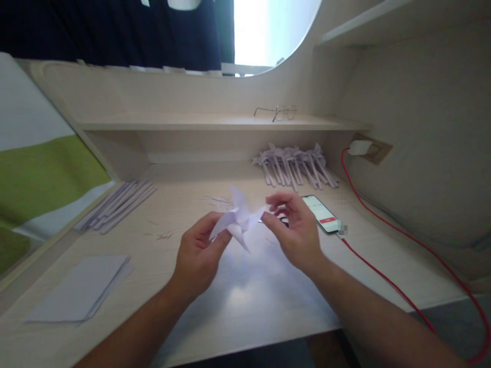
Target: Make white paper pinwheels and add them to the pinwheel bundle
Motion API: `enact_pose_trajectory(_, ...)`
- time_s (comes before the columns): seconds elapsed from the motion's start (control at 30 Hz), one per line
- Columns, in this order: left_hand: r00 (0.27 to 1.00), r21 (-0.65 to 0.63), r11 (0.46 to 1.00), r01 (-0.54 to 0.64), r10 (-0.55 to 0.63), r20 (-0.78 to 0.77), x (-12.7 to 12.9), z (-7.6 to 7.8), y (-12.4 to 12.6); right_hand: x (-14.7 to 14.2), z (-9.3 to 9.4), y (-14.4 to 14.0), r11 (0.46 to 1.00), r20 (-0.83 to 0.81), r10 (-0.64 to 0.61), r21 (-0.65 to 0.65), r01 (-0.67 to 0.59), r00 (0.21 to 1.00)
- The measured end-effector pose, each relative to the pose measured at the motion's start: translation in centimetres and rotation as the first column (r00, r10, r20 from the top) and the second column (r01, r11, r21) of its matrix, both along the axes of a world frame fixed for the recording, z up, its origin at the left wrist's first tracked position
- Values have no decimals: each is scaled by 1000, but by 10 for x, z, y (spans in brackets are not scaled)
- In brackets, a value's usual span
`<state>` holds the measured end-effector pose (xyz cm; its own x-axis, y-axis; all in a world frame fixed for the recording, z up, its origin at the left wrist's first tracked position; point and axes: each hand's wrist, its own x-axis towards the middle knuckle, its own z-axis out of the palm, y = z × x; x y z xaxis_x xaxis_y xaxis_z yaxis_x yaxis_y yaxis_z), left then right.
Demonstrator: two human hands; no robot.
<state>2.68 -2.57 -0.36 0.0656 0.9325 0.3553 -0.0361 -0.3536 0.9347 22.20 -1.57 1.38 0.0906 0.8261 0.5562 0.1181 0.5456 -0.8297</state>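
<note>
Being clamped thumb-to-fingers at its left by L hand point(198, 253) and, apparently, at its right by R hand point(298, 234), paper pinwheel point(241, 220) is held over desk point(245, 317), prob. for steadiness, w/ similar pinwheels point(288, 164) set at back, maybe for room.

Count for desk point(249, 327) and shelf point(192, 122). Hands: 2, left hand point(199, 250) and right hand point(297, 235). Paper pinwheel point(241, 221) between them: 1, with 4 blades showing. Pinwheels on sticks point(284, 169), desk's back right corner: 1 heap, several; overlap prevents an exact figure. Paper sticks point(123, 207), left edge: 1 group, at least five. Paper stack point(79, 289), front left corner: 1; sheets not countable. Paper scraps point(164, 235): 2 groups, one toward the left edge, one nearer the back edge; pieces too small to count. Phone point(319, 212), toward the right edge: 1. Red cable point(395, 228): 2 runs, join not visible. Charger point(359, 147): 1. Spectacles point(277, 110), on shelf: 1 pair.
</note>
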Motion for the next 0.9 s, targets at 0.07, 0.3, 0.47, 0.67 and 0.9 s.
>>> enact_pose_trajectory(0.07, 998, 18, 1000, 5, -4, -62, 1, 2, -1, 3, 7, -7, 976, 177, -88, 211, 50, 980)
enact_pose_trajectory(0.3, 968, 128, 992, 4, 28, -250, 6, 4, 0, 5, 14, -12, 983, 385, -7, 170, -64, 923)
enact_pose_trajectory(0.47, 940, 234, 972, 13, 67, -333, 8, 7, 3, 8, 15, -9, 996, 353, 44, 61, -69, 934)
enact_pose_trajectory(0.67, 888, 378, 923, 67, 117, -444, 12, 14, 9, 16, 18, -8, 997, 343, 82, -26, -78, 936)
enact_pose_trajectory(0.9, 850, 470, 872, 139, 138, -508, 27, 20, 23, 36, 13, 9, 967, 233, 213, -192, -170, 949)
